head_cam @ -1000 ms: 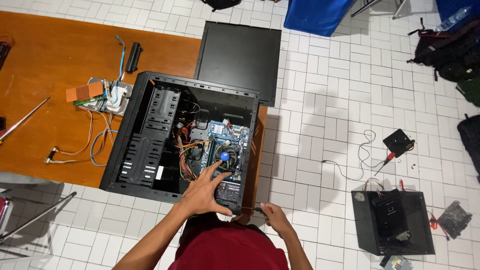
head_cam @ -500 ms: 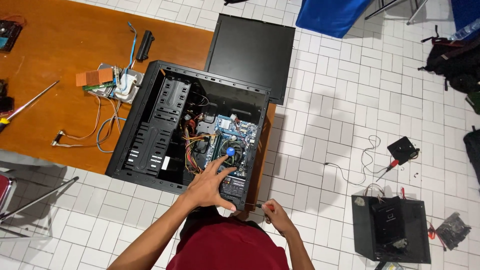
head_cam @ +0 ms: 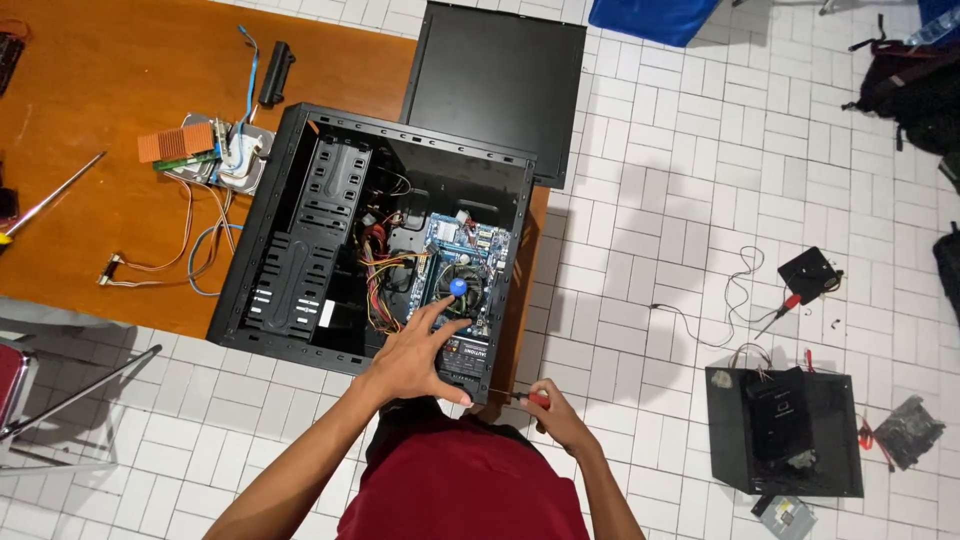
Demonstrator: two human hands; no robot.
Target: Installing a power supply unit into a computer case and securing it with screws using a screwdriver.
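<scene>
An open black computer case point(head_cam: 300, 200) lies on its side at the edge of an orange-brown table point(head_cam: 90, 90). Inside it sits a blue motherboard point(head_cam: 480, 245) with a fan that has a blue hub point(head_cam: 458, 287), and bundles of coloured wires point(head_cam: 385, 275). My left hand point(head_cam: 415, 355) rests flat inside the case, fingers spread next to the fan. My right hand point(head_cam: 555, 415) grips a red-handled screwdriver point(head_cam: 530, 398) at the near outer corner of the case.
A black side panel point(head_cam: 495, 85) leans beyond the case. Loose boards, cables and a drive point(head_cam: 215, 150) lie on the table's left part. On the white tiled floor stand a black box point(head_cam: 785, 430), a small black unit with wires point(head_cam: 810, 272) and bags point(head_cam: 910, 80).
The view has shifted slightly, so the case sits further right and lower in frame. My left hand stays inside by the fan; my right hand has closed in on the case corner.
</scene>
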